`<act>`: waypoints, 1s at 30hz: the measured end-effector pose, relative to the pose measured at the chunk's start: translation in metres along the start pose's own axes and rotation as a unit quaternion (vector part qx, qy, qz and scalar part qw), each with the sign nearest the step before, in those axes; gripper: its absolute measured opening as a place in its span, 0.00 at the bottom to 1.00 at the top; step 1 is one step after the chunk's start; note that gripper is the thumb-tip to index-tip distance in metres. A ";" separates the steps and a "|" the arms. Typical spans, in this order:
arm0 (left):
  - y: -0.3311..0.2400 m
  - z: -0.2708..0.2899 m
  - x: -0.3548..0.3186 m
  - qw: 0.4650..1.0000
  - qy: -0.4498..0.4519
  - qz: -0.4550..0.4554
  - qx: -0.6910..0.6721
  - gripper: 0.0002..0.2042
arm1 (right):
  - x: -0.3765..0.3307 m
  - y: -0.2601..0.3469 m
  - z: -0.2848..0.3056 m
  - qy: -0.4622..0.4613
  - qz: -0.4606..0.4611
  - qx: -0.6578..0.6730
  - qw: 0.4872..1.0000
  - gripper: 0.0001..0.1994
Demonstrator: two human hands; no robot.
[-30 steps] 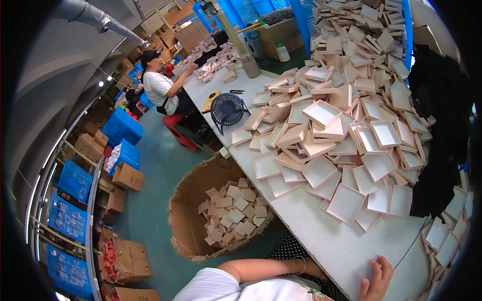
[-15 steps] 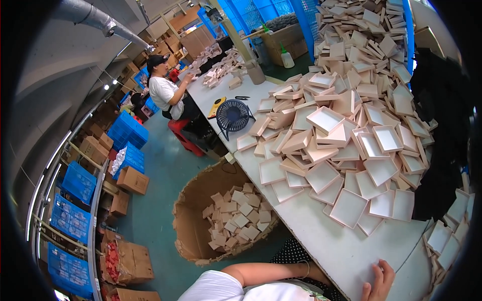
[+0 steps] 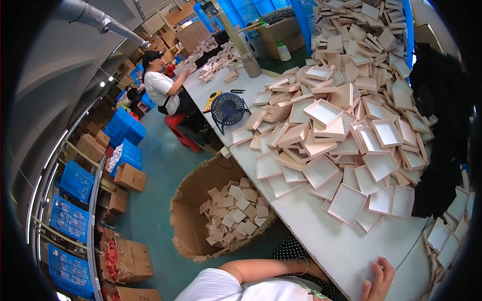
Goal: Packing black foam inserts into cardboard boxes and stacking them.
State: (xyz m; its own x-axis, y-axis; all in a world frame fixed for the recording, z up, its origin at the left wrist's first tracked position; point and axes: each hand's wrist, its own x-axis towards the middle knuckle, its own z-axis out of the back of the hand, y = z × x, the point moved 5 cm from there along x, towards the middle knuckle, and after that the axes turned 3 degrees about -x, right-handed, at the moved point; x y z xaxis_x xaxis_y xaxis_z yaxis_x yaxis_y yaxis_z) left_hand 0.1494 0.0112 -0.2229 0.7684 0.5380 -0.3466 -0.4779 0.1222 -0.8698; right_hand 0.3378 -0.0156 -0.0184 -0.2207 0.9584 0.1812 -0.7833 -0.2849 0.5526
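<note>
My right hand point(image 3: 380, 281) rests on the white tabletop point(image 3: 351, 251) near its front edge. Its fingers are loosely bent, thumb apart, and nothing is in them. From the lower edge my left forearm point(image 3: 256, 271), with a thin bracelet at the wrist, reaches across my lap toward the table's edge. The fingers of that hand are hidden. Ahead of my right hand lies a large heap of shallow pale-pink box trays with white insides; the nearest tray point(image 3: 347, 204) is apart from my fingers.
A big cardboard carton point(image 3: 188, 200) holding small pale boxes point(image 3: 236, 210) stands on the floor left of the table. Farther along the table are a black fan point(image 3: 227, 109) and a seated co-worker point(image 3: 163, 85). More trays point(image 3: 447, 241) lie at the right, beside black cloth point(image 3: 442, 135).
The view has shifted slightly, so the table and heap sit a little differently in the picture. My hands keep their places, and the trays look unmoved.
</note>
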 end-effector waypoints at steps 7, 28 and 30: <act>-0.014 0.002 -0.005 0.998 0.019 0.053 0.007 0.29 | -0.004 0.000 0.003 -0.003 0.003 -0.012 1.000 0.25; -0.097 0.258 -0.162 0.700 -0.665 -0.029 0.258 0.28 | 0.004 0.003 0.004 -0.024 -0.006 -0.013 1.000 0.23; -0.106 0.250 -0.151 0.710 -0.632 -0.067 0.305 0.29 | 0.002 0.002 0.006 -0.033 -0.007 0.009 0.999 0.22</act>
State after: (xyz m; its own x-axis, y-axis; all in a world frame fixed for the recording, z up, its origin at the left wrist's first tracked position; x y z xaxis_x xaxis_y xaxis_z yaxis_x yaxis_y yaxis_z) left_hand -0.0221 0.1254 0.0097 0.0137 0.7588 0.6511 -0.8279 0.3738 -0.4183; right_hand 0.3390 -0.0142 -0.0122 -0.1708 0.9592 0.2253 -0.7752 -0.2719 0.5702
